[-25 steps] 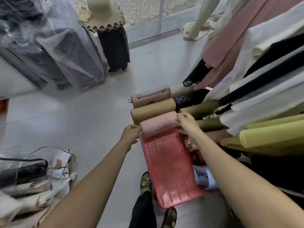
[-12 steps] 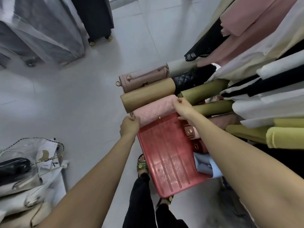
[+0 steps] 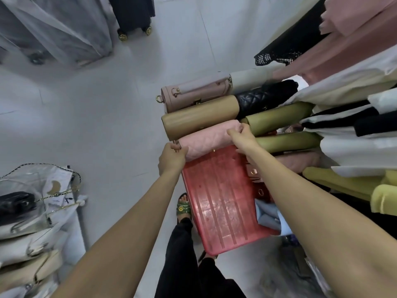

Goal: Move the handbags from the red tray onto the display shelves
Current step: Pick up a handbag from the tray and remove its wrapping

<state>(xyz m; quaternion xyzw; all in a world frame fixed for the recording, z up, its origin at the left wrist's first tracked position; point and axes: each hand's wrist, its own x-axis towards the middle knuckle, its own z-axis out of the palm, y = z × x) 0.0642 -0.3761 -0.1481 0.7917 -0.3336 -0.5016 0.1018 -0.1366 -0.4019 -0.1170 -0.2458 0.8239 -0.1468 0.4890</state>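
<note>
A red tray (image 3: 217,203) lies below me with handbags standing in a row at its far end. My left hand (image 3: 171,158) grips the left end of a quilted pink handbag (image 3: 208,136). My right hand (image 3: 242,138) pinches that bag's right end from above. Behind it stand a tan handbag (image 3: 199,117) and a dusty-pink handbag (image 3: 193,95). To the right lie a black quilted bag (image 3: 264,97) and two olive bags (image 3: 279,117). More small bags (image 3: 253,173) sit along the tray's right side, partly hidden by my right arm.
Hanging clothes (image 3: 343,82) crowd the right side over the tray. A shelf at the left (image 3: 38,211) holds bags in clear plastic. Plastic-covered garments (image 3: 53,29) and a black wheeled case (image 3: 133,14) stand on the pale tiled floor. My sandalled foot (image 3: 183,207) is beside the tray.
The view has tilted further down and closer. Both hands have closed in on the ends of the quilted pink handbag; the left hand now grips its left end.
</note>
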